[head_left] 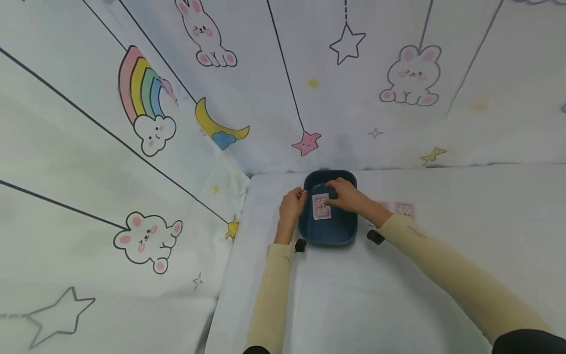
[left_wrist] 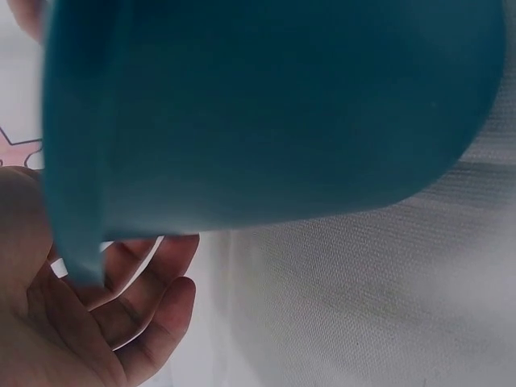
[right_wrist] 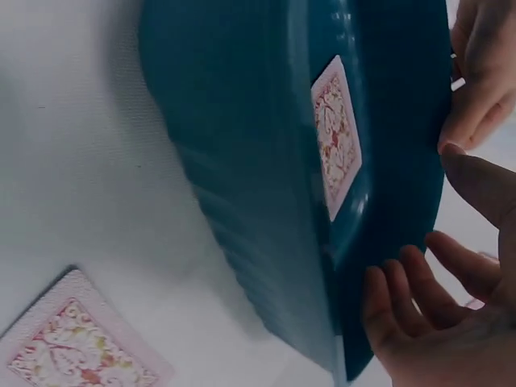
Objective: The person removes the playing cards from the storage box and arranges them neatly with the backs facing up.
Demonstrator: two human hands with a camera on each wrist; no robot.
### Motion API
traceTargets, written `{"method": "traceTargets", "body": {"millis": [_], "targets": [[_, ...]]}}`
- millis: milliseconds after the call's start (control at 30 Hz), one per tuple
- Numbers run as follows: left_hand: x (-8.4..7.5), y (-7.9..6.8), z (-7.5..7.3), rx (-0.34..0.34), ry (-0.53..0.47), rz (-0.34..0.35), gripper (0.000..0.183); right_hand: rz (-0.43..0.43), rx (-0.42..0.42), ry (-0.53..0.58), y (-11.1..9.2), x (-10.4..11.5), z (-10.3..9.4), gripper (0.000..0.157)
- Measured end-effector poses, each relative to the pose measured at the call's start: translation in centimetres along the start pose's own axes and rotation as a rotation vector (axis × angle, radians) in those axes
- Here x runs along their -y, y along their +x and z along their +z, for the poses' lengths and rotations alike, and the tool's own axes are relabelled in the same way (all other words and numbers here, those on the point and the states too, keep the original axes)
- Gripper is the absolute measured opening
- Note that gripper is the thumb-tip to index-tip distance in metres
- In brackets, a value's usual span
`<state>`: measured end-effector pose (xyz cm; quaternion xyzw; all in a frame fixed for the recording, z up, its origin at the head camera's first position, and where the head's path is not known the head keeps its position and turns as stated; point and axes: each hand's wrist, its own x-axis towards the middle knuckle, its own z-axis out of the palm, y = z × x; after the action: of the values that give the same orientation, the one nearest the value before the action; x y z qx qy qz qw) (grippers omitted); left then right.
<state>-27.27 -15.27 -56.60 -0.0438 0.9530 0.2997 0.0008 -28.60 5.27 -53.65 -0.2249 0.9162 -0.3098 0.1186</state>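
A dark blue plastic basin [head_left: 328, 238] stands on the white-covered table, and a patterned playing card [head_left: 322, 206] lies inside, back side up. My left hand [head_left: 292, 206] pinches the basin's left rim, its thumb over the edge. From below, the left wrist view shows the fingers [left_wrist: 157, 322] curved beside the basin wall [left_wrist: 298, 121]. Over the basin's right half hovers my right hand [head_left: 347, 195], fingers apart and loosely bent, holding nothing. Its fingertips are near the card, which also shows inside the basin in the right wrist view [right_wrist: 337, 137].
To the right of the basin, two more cards lie on the table: one card [head_left: 404, 210] in plain sight, another card [head_left: 382, 203] partly hidden by my right forearm. A white wall cloth [head_left: 265, 98] with cartoon drawings rises behind and to the left.
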Motion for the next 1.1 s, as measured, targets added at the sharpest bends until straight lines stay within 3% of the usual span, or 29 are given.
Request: {"method": "traceTargets", "body": {"millis": [467,767,1100], "targets": [[0.0,0.2,-0.1,0.018,0.005,-0.016,0.030,0.137,0.225,-0.190,3.2,0.9,2.0,0.074],[0.0,0.1,-0.1,0.006,-0.002,0.002,0.028,0.213,0.260,-0.301,3.9,1.1,2.9,0.087],[0.2,0.3,-0.1,0.004,0.001,-0.011,0.029,0.209,0.258,-0.318,4.3,1.1,2.9,0.081]]}}
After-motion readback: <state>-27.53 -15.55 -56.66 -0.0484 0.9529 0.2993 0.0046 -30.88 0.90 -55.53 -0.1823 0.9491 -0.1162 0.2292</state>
